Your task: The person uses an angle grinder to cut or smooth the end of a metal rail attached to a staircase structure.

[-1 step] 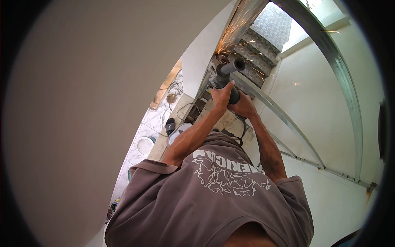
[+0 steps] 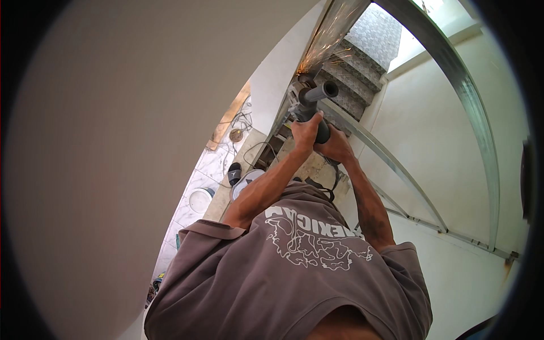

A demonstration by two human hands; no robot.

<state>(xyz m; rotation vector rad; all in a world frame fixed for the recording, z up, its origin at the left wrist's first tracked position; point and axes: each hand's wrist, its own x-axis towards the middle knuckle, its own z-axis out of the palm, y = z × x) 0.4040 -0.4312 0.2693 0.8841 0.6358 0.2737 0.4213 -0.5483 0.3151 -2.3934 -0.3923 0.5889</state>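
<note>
Both my arms stretch forward to an angle grinder (image 2: 300, 109) with a dark side handle (image 2: 322, 92) sticking out. My left hand (image 2: 305, 132) is closed around the grinder's body, thumb on top. My right hand (image 2: 336, 146) grips its rear part just behind; most of those fingers are hidden. At the far end, the grinder's head meets an upright metal piece (image 2: 331, 42) beside the wall. Orange sparks (image 2: 309, 63) spray up and away from the contact. The disc itself is hard to make out.
Metal bars (image 2: 391, 156) and a long curved-looking beam (image 2: 467, 85) run along my right side. Grey patterned stairs (image 2: 348, 76) lie beyond the grinder. Left and below are a black slipper (image 2: 234, 174), a white bucket (image 2: 200, 200), loose cables (image 2: 242, 122) and a large pale wall (image 2: 130, 147).
The spray of sparks is thinner, and the stray sparks that flew off to the right are gone. My hands and the grinder hold the same position.
</note>
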